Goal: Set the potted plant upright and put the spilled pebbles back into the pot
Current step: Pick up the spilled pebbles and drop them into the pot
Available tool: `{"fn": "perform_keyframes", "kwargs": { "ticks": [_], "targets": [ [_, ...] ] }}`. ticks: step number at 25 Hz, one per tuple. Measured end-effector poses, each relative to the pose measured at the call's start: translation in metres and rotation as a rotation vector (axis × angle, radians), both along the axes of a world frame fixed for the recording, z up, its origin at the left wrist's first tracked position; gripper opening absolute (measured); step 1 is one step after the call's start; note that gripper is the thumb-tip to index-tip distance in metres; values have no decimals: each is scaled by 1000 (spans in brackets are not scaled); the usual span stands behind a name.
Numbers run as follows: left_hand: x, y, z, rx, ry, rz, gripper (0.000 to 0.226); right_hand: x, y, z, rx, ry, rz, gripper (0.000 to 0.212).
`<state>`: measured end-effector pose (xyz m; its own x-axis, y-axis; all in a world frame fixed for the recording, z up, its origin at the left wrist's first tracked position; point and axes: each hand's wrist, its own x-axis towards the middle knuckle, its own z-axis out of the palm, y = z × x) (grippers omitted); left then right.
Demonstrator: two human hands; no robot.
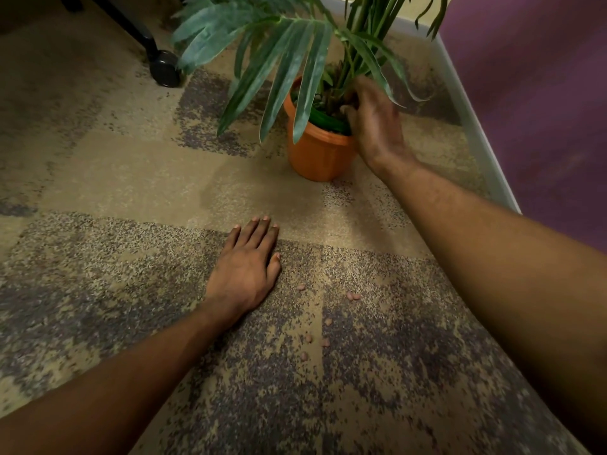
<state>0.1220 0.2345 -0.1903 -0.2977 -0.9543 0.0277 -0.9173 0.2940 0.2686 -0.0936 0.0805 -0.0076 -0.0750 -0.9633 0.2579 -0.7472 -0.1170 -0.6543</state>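
We see no writing. Our right hand (374,123) reaches into the upright pot (317,152), grip hidden; left hand (244,274) lies flat on carpet (98,290), pebbles (353,296) near the pot, a caster (164,72) behind.

the right hand (374,126) is motion-blurred and its fingertips are buried in the stems, so no telling if it's holding anything. plant (279,57) tops run off the top edge, leaves cover part of the pot (315,156) rim, chair leg (131,24) is cropped too
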Motion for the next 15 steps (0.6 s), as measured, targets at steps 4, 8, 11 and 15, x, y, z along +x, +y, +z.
{"fn": "perform_keyframes", "kwargs": {
  "ticks": [4,8,11,15],
  "targets": [
    [0,0,-2,-3,7,5,65,-2,10,2,-51,67,13,23],
    [-1,0,-1,0,5,4,65,-11,31,-6,-171,223,17,27],
    [1,2,0,15,9,-5,66,-17,57,-28,-227,432,20,32],
    [1,2,2,17,11,-14,67,-20,102,-59,-170,436,74,41]
  ]
}}
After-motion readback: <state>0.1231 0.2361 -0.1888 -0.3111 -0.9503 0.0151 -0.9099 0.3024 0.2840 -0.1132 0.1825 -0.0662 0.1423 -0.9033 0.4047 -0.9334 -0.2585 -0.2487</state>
